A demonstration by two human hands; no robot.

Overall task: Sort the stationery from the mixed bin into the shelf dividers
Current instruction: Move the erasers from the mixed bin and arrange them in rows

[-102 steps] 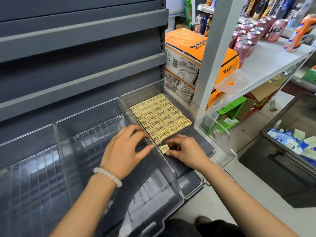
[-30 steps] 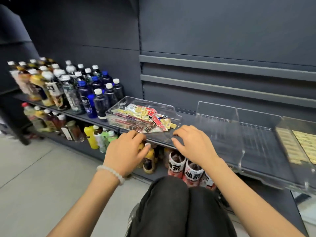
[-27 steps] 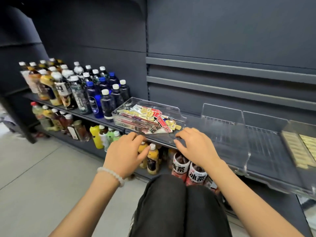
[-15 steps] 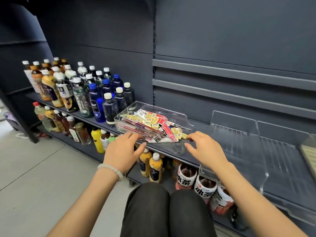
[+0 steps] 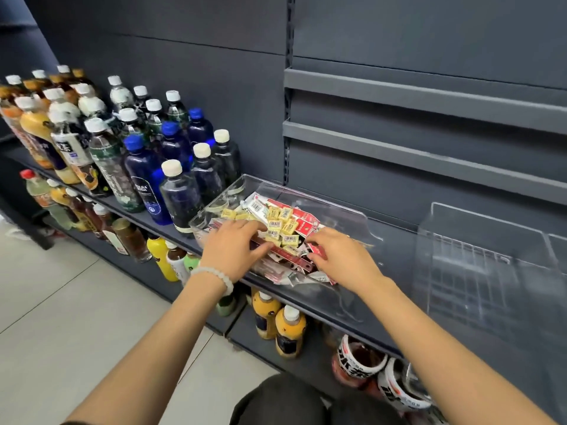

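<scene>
Bottled drinks crowd the dark shelf at the left as I reach both hands into the clear mixed bin beside them. My left hand, beaded bracelet at the wrist, lies with loosely spread fingers on the heaped yellow erasers and red-and-white packets; whether my right hand, fingers curled into the pile, grips anything I cannot tell. Farther right stand clear shelf dividers.
</scene>
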